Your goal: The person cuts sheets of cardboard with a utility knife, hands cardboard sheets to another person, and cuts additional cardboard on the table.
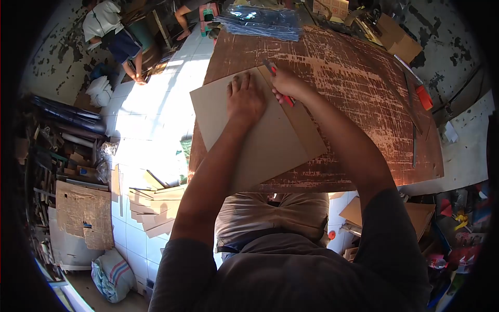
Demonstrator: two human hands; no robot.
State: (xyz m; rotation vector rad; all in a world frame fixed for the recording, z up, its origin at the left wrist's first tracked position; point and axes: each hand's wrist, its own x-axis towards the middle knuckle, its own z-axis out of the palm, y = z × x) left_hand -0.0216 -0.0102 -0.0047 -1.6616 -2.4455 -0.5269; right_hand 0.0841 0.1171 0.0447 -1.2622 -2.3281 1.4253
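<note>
My left hand [245,99] lies flat with its fingers spread on a pale board [270,138] near its far edge. In my right hand [286,85] is a red cutter [288,100], its dark end showing at the far edge of the boards. Under the pale board, a browner cardboard strip [304,127] shows along the right side. Both pieces rest at an angle on the scratched brown table [358,125], the pale one reaching past its left and near edges.
Clear plastic sheets [260,22] are stacked at the table's far edge. An orange-red object [423,98] is at the right. Cardboard pieces [156,208] lie on the floor at left. Another person [112,31] is at the far left.
</note>
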